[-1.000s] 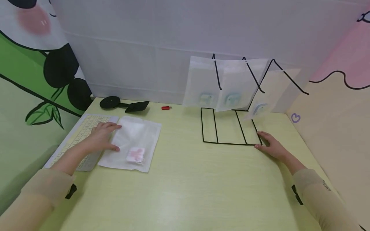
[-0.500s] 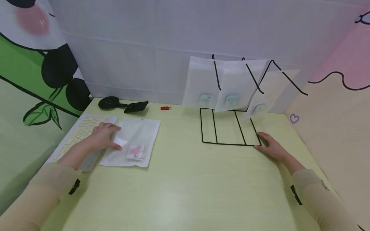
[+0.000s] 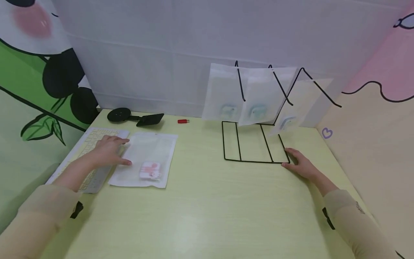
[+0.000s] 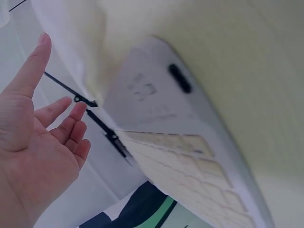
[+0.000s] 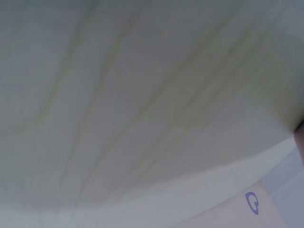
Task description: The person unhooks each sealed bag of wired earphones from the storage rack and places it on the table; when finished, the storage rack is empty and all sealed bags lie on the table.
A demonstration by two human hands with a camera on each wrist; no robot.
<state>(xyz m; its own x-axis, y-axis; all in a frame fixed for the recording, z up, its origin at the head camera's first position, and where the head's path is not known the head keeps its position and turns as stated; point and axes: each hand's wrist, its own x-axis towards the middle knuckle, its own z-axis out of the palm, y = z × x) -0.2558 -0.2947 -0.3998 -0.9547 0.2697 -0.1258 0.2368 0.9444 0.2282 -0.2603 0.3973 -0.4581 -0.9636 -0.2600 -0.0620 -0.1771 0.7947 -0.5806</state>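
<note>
Over on the left, a left hand [image 3: 108, 151] spreads above a white pouch [image 3: 150, 147]

Its thumb and fingers stand apart over the keyboard [image 3: 97, 141] and the pouch's left edge; I can't tell if they touch. The pouch lies flat on the table [image 3: 200, 216]. Across at right, the right hand [image 3: 301, 166] is at the black wire rack [image 3: 255, 161], by its near right corner; whether it pinches, I can't tell.

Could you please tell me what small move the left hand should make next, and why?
Perhaps the left hand should pinch the left edge of the white bag on the table: the open hand is spread over that edge, while three similar bags hang on the black wire rack, whose corner the right hand appears to touch.
</note>
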